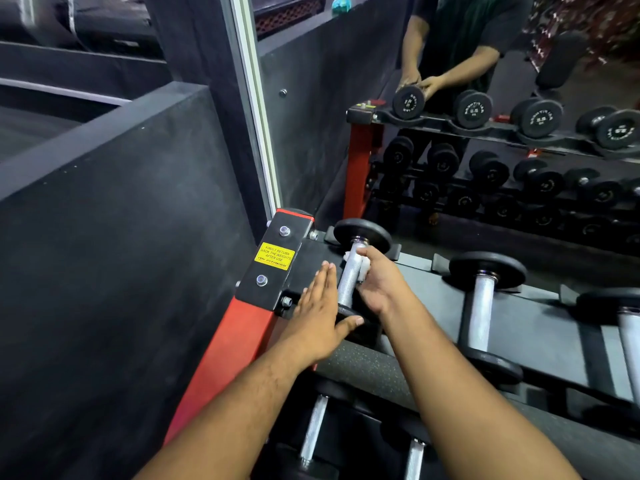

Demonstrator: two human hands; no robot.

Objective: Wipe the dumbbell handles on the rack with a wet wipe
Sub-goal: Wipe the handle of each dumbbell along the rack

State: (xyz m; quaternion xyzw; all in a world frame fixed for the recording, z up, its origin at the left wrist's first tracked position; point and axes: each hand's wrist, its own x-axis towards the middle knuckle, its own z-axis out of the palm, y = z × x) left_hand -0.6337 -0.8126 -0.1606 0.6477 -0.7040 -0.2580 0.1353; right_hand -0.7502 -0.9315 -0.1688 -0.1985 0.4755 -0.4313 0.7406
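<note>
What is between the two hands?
In the head view, the dumbbell handle lies between the left hand and the right hand, which holds a white wipe.

Wet wipe (364,268) mostly hidden under right hand (379,285); rightmost dumbbell (623,327) cut off by edge; mirrored weight markings illegible.

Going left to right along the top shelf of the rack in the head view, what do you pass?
Yellow sticker → left hand → dumbbell handle → wet wipe gripped by the right hand → second dumbbell
</note>
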